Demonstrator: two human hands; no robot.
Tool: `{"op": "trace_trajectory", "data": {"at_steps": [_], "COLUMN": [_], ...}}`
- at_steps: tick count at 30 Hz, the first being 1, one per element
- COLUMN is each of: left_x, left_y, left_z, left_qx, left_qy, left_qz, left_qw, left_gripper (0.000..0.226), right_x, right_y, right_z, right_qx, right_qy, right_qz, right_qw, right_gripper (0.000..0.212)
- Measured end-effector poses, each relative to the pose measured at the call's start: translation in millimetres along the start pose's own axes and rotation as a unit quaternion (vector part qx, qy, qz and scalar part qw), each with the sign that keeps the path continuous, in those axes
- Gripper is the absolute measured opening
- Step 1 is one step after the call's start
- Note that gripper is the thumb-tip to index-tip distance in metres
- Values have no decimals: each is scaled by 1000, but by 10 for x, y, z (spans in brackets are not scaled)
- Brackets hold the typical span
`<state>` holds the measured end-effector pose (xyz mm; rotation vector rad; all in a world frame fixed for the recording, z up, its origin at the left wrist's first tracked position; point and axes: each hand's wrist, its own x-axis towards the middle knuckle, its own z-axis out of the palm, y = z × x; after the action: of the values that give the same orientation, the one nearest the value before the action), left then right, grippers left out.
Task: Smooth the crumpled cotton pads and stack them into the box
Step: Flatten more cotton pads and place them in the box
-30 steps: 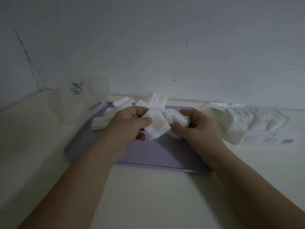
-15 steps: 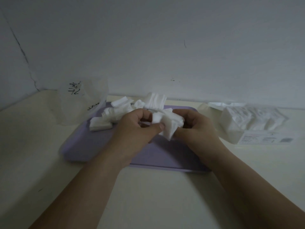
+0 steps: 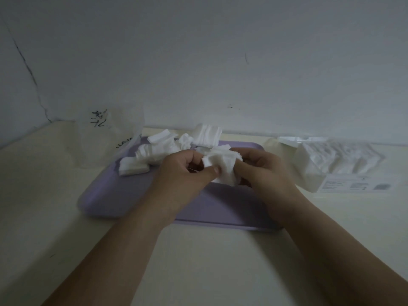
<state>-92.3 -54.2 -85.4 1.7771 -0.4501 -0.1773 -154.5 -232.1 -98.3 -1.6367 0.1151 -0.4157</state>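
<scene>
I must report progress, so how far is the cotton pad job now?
Done: white pads lie in the clear box at right. In hand: left hand and right hand pinch one crumpled pad above the purple tray. Left: a loose pile on the tray's far side.

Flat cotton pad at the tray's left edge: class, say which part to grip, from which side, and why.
Probably pinch the flat cotton pad by its near edge, coming from the front: it lies flat on the purple tray, and crumpled pads crowd its far side.

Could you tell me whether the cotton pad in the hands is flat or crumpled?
Crumpled: the cotton pad shows creases, pinched between left hand and right hand.
</scene>
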Motion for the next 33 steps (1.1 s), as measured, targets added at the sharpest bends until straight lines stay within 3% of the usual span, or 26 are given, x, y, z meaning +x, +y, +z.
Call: {"op": "trace_trajectory", "data": {"at_steps": [4, 10, 20, 26, 33], "left_x": [-6, 3, 41, 85, 44], "left_y": [14, -20, -52, -34, -61], "left_z": [4, 1, -62, -109, -7], "left_qx": [1, 58, 63, 56, 28], "left_qy": [20, 19, 26, 95, 6], "left_qz": [5, 21, 45, 58, 77], "left_qw": [1000, 998, 997, 992, 997], "left_gripper": [21, 27, 27, 27, 10], "right_x": [1, 57, 66, 107, 39], "right_y": [-47, 78, 82, 129, 81], "right_z": [-3, -32, -22, -63, -5], "right_qx": [73, 49, 86, 32, 1], "right_qy": [-41, 16, 8, 66, 17], "right_qz": [36, 42, 56, 18, 5], "right_qw": [996, 998, 995, 997, 1000], "right_gripper": [30, 22, 21, 16, 21]}}
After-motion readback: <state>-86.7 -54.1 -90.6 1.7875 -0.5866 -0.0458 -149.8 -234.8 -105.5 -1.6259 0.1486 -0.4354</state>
